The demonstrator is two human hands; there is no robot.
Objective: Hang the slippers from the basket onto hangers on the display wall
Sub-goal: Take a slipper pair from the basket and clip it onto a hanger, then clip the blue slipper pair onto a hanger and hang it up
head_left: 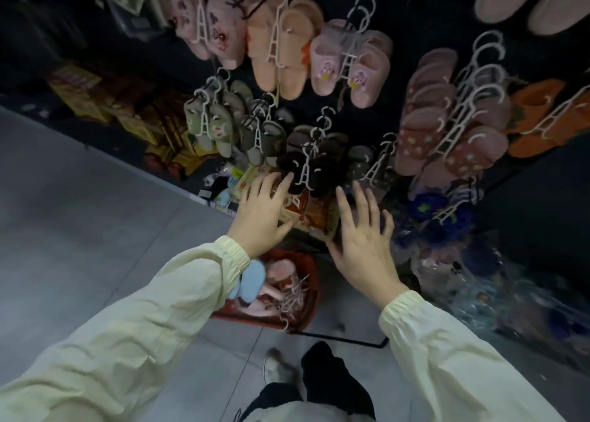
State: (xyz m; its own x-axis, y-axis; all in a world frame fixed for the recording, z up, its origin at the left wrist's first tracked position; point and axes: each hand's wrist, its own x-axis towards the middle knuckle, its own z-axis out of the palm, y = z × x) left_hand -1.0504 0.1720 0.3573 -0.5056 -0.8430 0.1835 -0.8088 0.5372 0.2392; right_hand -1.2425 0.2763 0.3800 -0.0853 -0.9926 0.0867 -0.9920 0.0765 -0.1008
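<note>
both pale yellow sleeves (143, 310) are stretching forward, cuffs gathered at the wrists. the left hand (261, 211) is hovering palm down with fingers spread and straight, gripping nothing. the right hand (364, 233) beside it is lying the same way, released and empty. below and between the wrists a red basket (311, 281) is sitting on the grey floor (95, 214). it is holding a blue slipper (250, 282) just under the left cuff, pink slippers (281, 271) and a tangle of loose white hangers (295, 297). beneath the palms an orange printed box (316, 211) is showing. just past the left hand's fingertips a dark brown pair (322, 163) is hanging on a white hanger (305, 169) on the display wall (415, 19); whether the fingers are touching it i cannot tell. to the right of the right hand, dark blue slippers (427, 206) are hanging low. farther up the wall a green pair (220, 124), a maroon pair (424, 131) and a peach pair (287, 48) are hanging in rows.
</note>
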